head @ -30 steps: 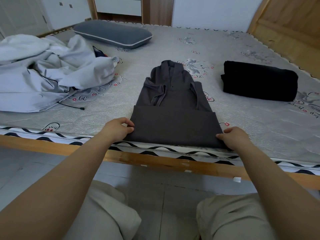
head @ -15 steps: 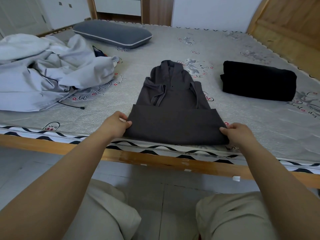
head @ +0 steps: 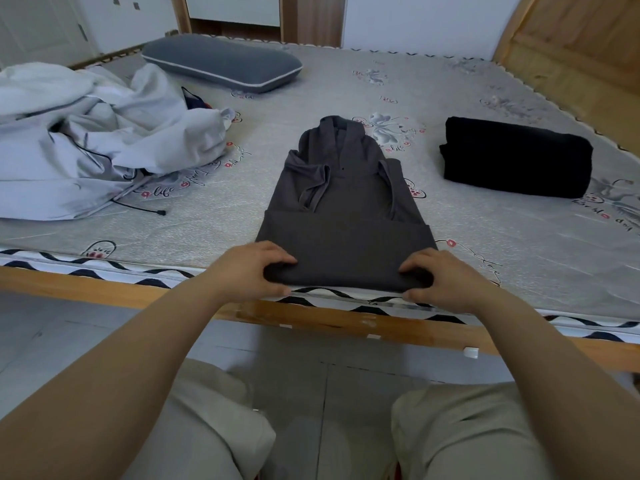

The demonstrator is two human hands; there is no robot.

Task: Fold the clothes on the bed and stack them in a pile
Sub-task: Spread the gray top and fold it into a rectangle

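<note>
I am seeing the bed [head: 450, 84] lying mostly bare around the dark grey hoodie [head: 346, 209], which is sitting at the near edge. My left hand [head: 247, 273] and right hand [head: 446, 280] are pinching its folded hem corners.

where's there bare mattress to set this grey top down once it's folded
Bare mattress lies between the grey top and the black folded garment, and beyond both up to the pillow. The left side is crowded by the white heap.
</note>
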